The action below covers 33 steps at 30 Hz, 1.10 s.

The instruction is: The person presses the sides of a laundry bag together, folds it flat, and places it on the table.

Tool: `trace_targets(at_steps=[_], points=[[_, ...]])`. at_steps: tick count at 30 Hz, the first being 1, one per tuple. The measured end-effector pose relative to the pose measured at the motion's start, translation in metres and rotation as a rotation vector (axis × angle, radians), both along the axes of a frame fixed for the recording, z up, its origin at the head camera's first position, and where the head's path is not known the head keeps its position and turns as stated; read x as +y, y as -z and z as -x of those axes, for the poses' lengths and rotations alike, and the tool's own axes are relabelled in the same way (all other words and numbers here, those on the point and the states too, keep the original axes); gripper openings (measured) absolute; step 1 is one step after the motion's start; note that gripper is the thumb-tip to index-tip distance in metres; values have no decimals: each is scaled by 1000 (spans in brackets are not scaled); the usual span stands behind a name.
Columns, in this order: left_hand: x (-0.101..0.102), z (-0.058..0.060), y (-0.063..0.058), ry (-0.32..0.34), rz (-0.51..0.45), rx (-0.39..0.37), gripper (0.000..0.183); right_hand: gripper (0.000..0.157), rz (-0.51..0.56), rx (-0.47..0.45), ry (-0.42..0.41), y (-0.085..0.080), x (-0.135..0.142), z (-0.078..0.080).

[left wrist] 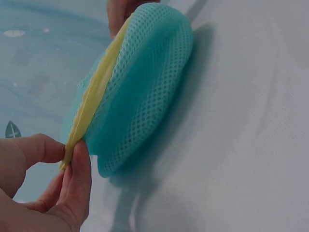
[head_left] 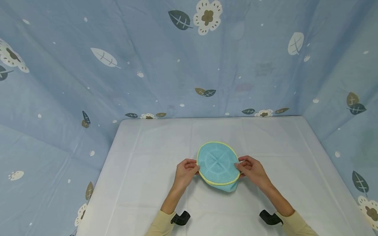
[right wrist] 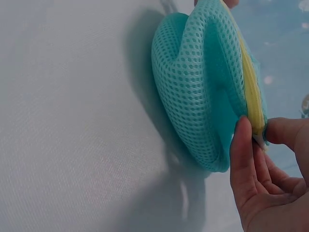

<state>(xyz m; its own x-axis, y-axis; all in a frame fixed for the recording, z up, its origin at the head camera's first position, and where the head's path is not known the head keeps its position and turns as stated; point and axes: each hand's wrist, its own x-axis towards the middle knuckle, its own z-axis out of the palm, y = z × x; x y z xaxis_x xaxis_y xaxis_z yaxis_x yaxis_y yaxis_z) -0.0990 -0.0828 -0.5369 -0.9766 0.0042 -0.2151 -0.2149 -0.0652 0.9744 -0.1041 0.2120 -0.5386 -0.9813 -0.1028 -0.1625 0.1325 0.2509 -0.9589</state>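
A turquoise mesh laundry bag (head_left: 218,162) with a round panel and yellow trim is held tilted over the white table. My left hand (head_left: 186,173) pinches the left side of its rim between thumb and fingers. On the opposite side, my right hand (head_left: 252,170) pinches the rim in the same way. In the left wrist view, the yellow trim (left wrist: 96,92) runs up from the thumb, and the mesh body sags beneath it. The right wrist view shows a folded mesh side (right wrist: 186,87) and a small pale piece at the pinched trim.
The white-covered table (head_left: 147,183) lies under the bag. Blue cloth (head_left: 165,59) printed with leaves and flowers hangs behind and along both sides. A black wrist mount (head_left: 180,218) sits on the left forearm, and another black mount (head_left: 270,217) on the right.
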Motion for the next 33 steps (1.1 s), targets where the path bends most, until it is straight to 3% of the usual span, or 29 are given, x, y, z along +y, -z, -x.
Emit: trace_targets(at_steps=[14, 19, 22, 27, 33], points=[[-1, 1, 13, -1, 58, -14, 26, 33, -115, 39, -2, 8, -5, 0], [-1, -1, 15, 11, 183, 31, 24, 27, -225, 137, 19, 11, -8, -2], [2, -3, 12, 10, 319, 139, 28, 25, -316, 255, 38, 13, -10, -4], [7, -6, 9, 26, 566, 424, 37, 33, -404, 494, 32, 19, -11, -4], [11, -6, 11, 84, 773, 650, 32, 38, -434, 655, -76, 23, -13, -4]])
